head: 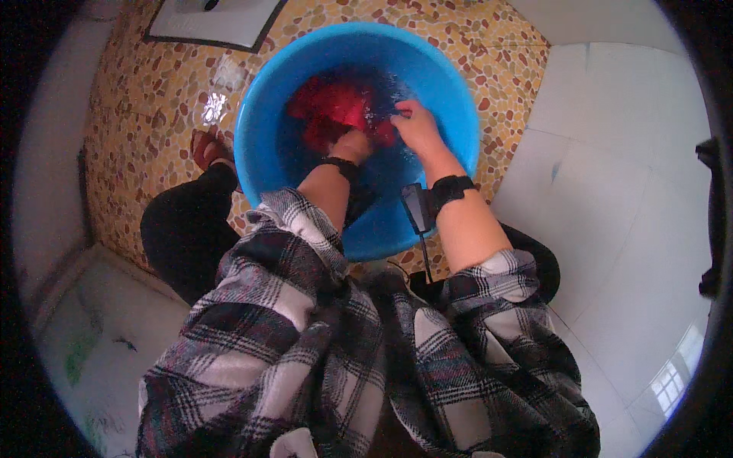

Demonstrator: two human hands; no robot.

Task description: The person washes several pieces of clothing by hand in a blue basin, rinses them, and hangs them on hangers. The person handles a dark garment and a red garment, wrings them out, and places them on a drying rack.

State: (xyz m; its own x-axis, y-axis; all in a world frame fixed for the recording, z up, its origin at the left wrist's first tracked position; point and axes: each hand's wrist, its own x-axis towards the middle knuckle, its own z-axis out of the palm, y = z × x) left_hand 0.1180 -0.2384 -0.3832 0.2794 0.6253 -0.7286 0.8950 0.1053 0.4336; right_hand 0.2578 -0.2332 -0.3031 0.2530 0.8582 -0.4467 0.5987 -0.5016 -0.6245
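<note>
A large round blue plastic basin stands on the floor before me, with water in it. Red cloth lies bunched and wet in the water, mostly left of the basin's middle. My left hand is down at the near side of this cloth; its fingers are hidden, so its grip cannot be made out. Right of the cloth, my right hand is inside the basin with curled fingers, thumb and forefinger close together. Whether a bit of cloth is between them is unclear. Bubbles or splashes show on the water beside it.
Black bands circle both wrists; a black device with a cable hangs by the right one. A pebble-patterned floor surrounds the basin. A white dark-edged panel lies beyond, at upper left. White tiled wall stands at right.
</note>
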